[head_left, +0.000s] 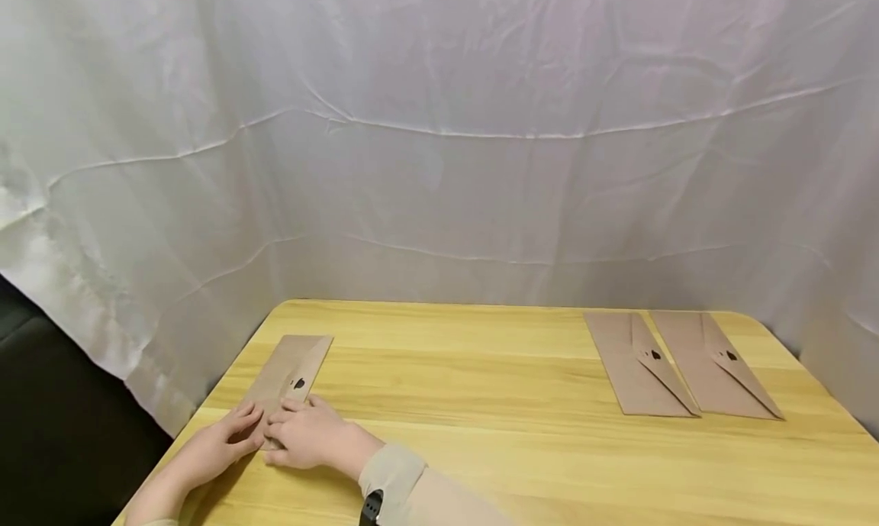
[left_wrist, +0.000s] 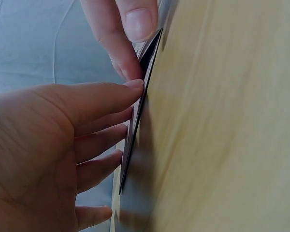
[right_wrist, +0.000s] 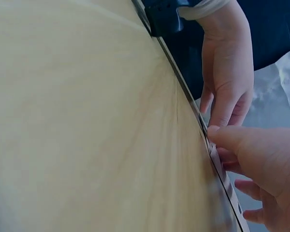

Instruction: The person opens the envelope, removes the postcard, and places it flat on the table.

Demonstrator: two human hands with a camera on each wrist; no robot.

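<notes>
A brown paper envelope with a small black print on its flap lies lengthwise at the table's left side. Its near end is partly hidden by both hands. My left hand rests on the left edge of that end, fingers nearly straight on the paper. In the left wrist view the left thumb touches the envelope's thin edge, where a dark gap parts the paper layers. My right hand has its fingers curled over the near right corner, thumb at the edge; in the right wrist view its thumb meets the left fingertips there.
Two similar brown envelopes, one left of the other, lie side by side at the table's far right, flaps facing right. The wooden table is bordered by a pale curtain. Something black stands beyond its left edge.
</notes>
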